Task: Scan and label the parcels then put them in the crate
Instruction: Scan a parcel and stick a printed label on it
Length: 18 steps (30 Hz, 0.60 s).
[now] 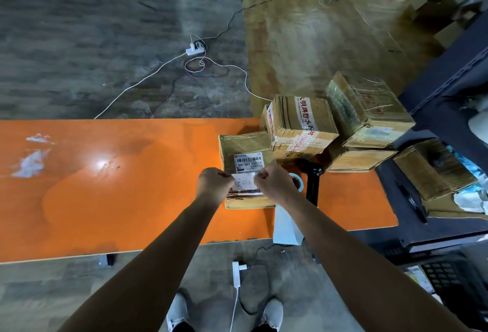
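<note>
Orange table: parcel stack at the far right. The working parcel lies flat by my edge, barcode sticker up. A handwritten label is over its near half. My left hand and right hand are curled, each pinching one end. Risk: if one end lands first, the label creases, skews or overlaps the barcode.

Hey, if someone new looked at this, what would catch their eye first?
The bright orange table fills the middle of the view. Over it, the left hand and right hand pinch a white handwritten label above a flat cardboard parcel. Behind that, taped cardboard boxes pile up at the table's far right.
</note>
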{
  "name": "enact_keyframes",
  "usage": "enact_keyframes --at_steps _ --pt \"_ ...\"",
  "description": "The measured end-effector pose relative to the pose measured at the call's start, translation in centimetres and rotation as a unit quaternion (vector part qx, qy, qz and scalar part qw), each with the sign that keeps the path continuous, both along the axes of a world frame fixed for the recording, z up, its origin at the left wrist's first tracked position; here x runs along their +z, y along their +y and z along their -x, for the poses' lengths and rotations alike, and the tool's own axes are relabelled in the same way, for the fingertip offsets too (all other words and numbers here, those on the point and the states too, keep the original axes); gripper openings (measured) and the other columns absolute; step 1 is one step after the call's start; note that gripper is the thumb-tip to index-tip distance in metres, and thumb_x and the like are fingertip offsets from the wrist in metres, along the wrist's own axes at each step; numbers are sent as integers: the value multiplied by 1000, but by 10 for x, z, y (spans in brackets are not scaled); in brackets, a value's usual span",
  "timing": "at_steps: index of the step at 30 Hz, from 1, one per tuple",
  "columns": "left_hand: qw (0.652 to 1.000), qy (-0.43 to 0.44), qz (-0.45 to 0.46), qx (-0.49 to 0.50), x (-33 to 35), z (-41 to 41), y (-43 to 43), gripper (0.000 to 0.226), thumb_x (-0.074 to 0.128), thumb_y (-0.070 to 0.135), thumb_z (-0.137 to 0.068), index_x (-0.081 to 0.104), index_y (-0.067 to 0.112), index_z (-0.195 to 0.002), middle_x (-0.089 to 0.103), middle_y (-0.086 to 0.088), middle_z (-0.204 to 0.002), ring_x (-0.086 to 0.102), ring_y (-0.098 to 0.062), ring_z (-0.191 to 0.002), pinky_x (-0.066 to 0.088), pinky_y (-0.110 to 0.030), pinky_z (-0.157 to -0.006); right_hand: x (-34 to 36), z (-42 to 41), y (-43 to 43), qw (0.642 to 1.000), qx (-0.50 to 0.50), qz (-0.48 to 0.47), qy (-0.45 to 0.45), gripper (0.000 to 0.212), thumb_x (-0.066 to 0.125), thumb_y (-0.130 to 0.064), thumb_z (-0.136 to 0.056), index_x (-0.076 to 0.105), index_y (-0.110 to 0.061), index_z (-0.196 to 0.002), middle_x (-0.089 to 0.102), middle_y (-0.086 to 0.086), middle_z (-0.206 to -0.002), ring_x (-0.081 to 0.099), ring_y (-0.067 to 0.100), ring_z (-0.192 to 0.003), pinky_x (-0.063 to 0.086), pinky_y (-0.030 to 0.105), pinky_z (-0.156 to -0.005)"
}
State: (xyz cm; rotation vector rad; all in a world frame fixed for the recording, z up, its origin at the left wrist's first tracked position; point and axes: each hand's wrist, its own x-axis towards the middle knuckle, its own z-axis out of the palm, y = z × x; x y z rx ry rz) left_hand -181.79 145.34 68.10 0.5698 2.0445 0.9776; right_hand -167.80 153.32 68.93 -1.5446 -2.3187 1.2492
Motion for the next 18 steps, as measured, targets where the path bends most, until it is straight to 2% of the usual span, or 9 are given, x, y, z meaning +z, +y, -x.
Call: enact_keyframes --at_steps 3,5,7,9,11,13,15,18 --pt "999 28 29 -28 -4 1 -5 13 58 3 -73 59 2 -60 43 -14 -58 33 -23 -58 24 -30 -51 0 4 -3 1000 6 -16 -19 29 52 -17 -93 59 -3 -68 53 9 -57 45 13 -47 31 21 -44" --pt "998 34 42 -32 -6 1 -9 4 61 4 -74 62 1 -75 54 -13 -65 41 -26 -59 26 -26 -48 -1 6 -6 999 12 -27 -33 30 53 -18 -93 54 -7 -65 49 7 -56 44 13 -49 30 22 -45" --pt "999 27 41 -15 -9 2 -11 20 64 7 -76 56 8 -94 62 -9 -81 53 -24 -66 34 -25 -46 -3 7 -9 997 23 -41 -57 30 53 -19 -93 55 -3 -68 51 12 -61 47 16 -54 32 25 -49" --pt "998 40 34 -18 -9 2 -12 25 63 9 -79 53 11 -102 58 -2 -85 55 -18 -69 39 -25 -47 -4 8 -12 996 27 -50 -70 28 54 -21 -93 63 2 -79 59 18 -70 53 19 -60 37 28 -54" --pt "995 80 32 -42 -9 2 -12 22 60 9 -82 53 8 -103 59 -3 -87 55 -19 -72 43 -28 -51 -5 10 -13 995 25 -60 -74 28 53 -21 -94 62 -2 -76 56 13 -66 51 18 -59 36 28 -54" --pt "989 128 26 -71 -8 0 -12 18 56 8 -84 52 6 -102 64 -11 -93 59 -27 -80 50 -35 -59 -4 10 -14 994 29 -66 -81 28 53 -21 -94 56 -7 -70 52 9 -64 51 19 -58 37 28 -54" --pt "982 161 21 -95 -8 -2 -13 15 53 7 -86 50 6 -101 66 -15 -96 62 -32 -86 54 -41 -64 -5 10 -15 993 36 -69 -87 24 55 -22 -94 62 -3 -79 62 13 -73 61 24 -68 46 32 -59" --pt "977 180 29 -110 -9 -5 -16 15 51 7 -87 49 7 -102 67 -15 -98 63 -32 -86 54 -39 -64 -6 9 -18 993 40 -73 -84 20 59 -24 -93 67 -6 -92 69 10 -84 66 22 -77 53 34 -68"
